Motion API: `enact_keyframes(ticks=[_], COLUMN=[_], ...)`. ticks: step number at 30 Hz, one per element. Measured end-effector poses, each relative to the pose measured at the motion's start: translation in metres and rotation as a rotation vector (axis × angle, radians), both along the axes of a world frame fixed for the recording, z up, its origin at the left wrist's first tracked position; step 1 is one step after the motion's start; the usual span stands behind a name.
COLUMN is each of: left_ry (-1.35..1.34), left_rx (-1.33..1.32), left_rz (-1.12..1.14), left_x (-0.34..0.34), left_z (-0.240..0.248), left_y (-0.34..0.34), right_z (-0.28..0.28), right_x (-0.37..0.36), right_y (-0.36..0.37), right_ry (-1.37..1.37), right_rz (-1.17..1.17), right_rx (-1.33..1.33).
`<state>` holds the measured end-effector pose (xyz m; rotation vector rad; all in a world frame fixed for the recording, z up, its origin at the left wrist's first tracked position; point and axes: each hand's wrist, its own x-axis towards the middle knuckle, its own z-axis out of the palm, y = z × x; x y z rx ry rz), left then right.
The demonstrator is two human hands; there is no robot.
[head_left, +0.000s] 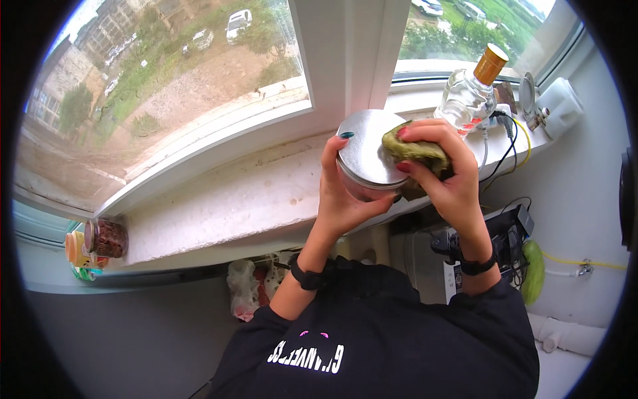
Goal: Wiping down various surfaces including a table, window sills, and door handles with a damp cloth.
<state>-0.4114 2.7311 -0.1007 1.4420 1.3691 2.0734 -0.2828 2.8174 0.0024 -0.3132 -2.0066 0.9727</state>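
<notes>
My left hand (345, 196) wraps round the side of a jar with a flat silver lid (367, 149), its thumb and fingers closed on the jar's wall. The jar is held up in front of the windowsill, lid facing me. In my right hand (442, 159) is a bunched greenish cloth (417, 151), pinched between thumb and fingers and pressed on the right part of the lid. Most of the jar's body is hidden beneath the lid and behind my left hand.
A white windowsill (232, 193) runs under the windows. On its right stand a clear glass bottle (465, 100) with a gold cap, cables and a white plastic container (561, 110). Two jars, one a dark-filled jar (108, 238), stand at the left end. A green gourd (533, 272) lies lower right.
</notes>
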Motion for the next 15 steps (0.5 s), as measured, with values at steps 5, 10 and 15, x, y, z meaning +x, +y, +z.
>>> enact_keyframes(ticks=[5, 10, 15], left_ry=[0.019, -0.041, 0.096], left_rx=[-0.026, -0.009, -0.136], left_rz=[-0.112, -0.14, 0.118], left_x=[-0.002, -0.008, 0.007], left_z=[0.005, 0.006, 0.039], left_y=[0.001, -0.002, -0.007], right_z=[0.0, -0.004, -0.002], right_x=[0.013, 0.005, -0.001], right_y=[0.002, 0.006, -0.013], right_ry=[-0.106, -0.08, -0.104], right_rz=[0.066, 0.069, -0.181], right_rx=[0.213, 0.263, 0.405])
